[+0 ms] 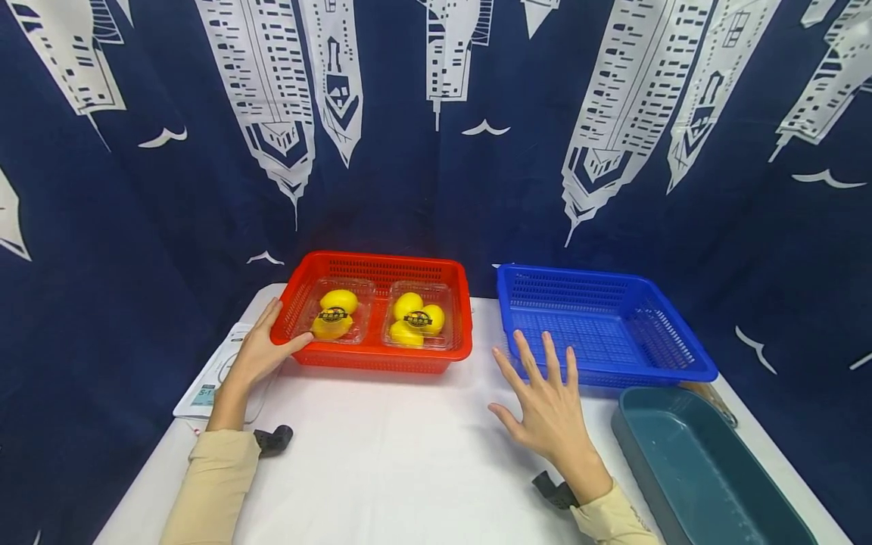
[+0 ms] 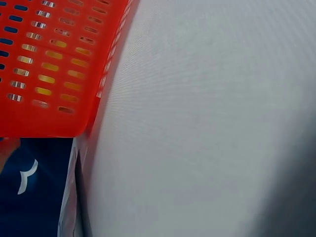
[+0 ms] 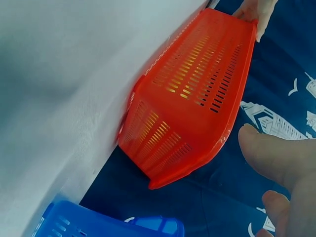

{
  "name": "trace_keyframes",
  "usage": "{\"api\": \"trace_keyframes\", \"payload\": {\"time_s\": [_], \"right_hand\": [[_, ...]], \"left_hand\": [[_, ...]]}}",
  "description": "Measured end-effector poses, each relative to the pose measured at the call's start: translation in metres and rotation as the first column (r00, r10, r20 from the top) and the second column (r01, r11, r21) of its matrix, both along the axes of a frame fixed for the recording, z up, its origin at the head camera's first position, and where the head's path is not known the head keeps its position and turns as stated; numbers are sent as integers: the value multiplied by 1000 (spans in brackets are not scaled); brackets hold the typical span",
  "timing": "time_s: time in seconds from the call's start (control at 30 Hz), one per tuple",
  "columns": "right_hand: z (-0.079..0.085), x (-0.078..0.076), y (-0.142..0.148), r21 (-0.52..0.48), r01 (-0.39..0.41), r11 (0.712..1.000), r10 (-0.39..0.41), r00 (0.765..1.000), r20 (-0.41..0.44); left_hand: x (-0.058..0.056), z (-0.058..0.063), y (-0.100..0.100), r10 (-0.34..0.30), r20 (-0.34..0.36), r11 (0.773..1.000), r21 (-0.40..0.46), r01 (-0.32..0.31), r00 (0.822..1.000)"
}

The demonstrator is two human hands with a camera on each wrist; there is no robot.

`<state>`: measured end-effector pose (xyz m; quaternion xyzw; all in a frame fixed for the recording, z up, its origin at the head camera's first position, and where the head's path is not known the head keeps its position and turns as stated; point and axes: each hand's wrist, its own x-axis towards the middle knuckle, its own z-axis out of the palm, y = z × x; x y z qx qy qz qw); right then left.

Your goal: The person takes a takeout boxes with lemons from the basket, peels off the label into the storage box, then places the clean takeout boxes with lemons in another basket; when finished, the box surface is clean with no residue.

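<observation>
My left hand (image 1: 260,354) holds the front left corner of a red plastic basket (image 1: 381,359), its thumb at the front rim and its fingers along the left side. Inside the basket lie two clear plastic boxes of lemons; the left box (image 1: 366,303) shows two lemons and the right box (image 1: 446,338) shows three. Fingers spread, my right hand (image 1: 548,409) hovers over the table before the blue basket (image 1: 565,322), touching nothing. The right wrist view shows the red basket (image 3: 192,84) from its side, beyond the right thumb (image 3: 269,153).
A dark teal tub (image 1: 722,469) stands at the right, close to the blue basket. Behind the tub lies a partly hidden brown object (image 1: 711,397). A white device with a small display (image 1: 204,395) lies at the left table edge. A printed navy curtain (image 1: 436,204) hangs behind.
</observation>
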<state>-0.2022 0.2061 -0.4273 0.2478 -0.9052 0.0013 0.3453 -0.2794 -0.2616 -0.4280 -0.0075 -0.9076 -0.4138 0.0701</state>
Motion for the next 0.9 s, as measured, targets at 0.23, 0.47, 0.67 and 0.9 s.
{"api": "trace_keyframes", "payload": {"time_s": [0.23, 0.47, 0.67, 0.9], "right_hand": [[-2, 2, -3, 31, 16, 999, -18, 998, 54], [3, -1, -14, -52, 3, 999, 6, 984, 179], [28, -12, -31, -326, -44, 944, 181, 896, 405], [66, -40, -57, -483, 33, 875, 306, 737, 603]], "left_hand": [[-1, -2, 2, -13, 16, 999, 30, 13, 1000], [0, -3, 1, 0, 2, 999, 33, 0, 1000], [-2, -4, 0, -8, -16, 999, 39, 9, 1000], [-3, -5, -1, -11, -35, 999, 46, 12, 999]]}}
